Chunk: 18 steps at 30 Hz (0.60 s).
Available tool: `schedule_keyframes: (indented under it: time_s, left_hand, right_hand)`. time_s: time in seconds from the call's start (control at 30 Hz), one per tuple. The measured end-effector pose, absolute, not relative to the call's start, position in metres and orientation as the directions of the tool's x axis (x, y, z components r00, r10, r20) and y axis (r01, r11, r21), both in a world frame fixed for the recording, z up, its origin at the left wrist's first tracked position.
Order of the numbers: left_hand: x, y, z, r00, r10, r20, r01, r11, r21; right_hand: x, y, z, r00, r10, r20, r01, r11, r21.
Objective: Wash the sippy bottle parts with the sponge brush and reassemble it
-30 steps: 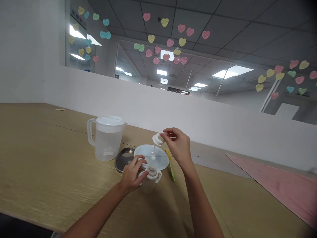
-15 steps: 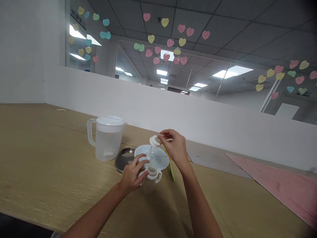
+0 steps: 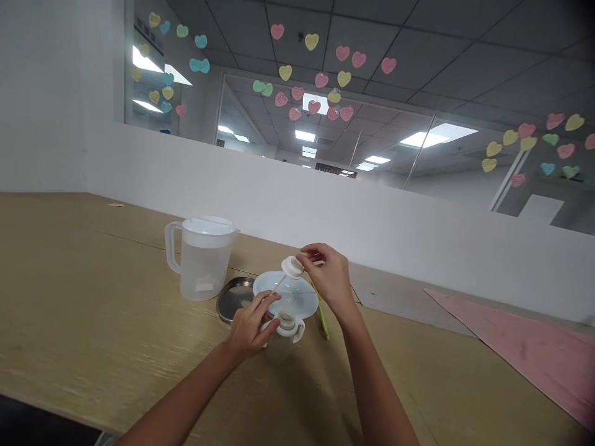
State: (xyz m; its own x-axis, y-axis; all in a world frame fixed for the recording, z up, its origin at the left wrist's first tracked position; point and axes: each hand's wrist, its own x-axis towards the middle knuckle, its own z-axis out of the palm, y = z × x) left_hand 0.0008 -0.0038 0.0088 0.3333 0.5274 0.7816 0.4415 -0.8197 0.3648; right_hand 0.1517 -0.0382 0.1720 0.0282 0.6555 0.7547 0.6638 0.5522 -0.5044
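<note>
Pinched in the fingertips of my right hand (image 3: 328,274) is a white bottle top (image 3: 292,267), held above a pale blue bowl (image 3: 302,298). A thin straw (image 3: 279,284) hangs from the top, slanting down toward the fingers of my left hand (image 3: 250,323). Those left fingers are bent and spread, touching the straw's lower end, which they hide. Just beside the left thumb stands an open clear bottle (image 3: 280,347) with a white collar and two white handles.
A lidded clear pitcher (image 3: 201,263) stands left of a round metal tray (image 3: 231,300). A green and yellow utensil (image 3: 323,323) lies right of the bowl. Pink cloth (image 3: 525,347) covers the right side. A white wall (image 3: 279,198) rises behind the table.
The straw's lower end has swung left, and my left fingers have closed in on it. My right hand and the top have hardly moved.
</note>
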Motion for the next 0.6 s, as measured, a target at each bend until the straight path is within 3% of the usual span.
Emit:
schedule_keyframes:
  time_s: [0.6]
  left_hand:
    - [0.001, -0.0043, 0.0092, 0.317, 0.506, 0.802, 0.463, -0.821, 0.335]
  right_hand:
    - [0.1517, -0.0402, 0.1746, 0.117, 0.66, 0.742, 0.692, 0.481, -0.538]
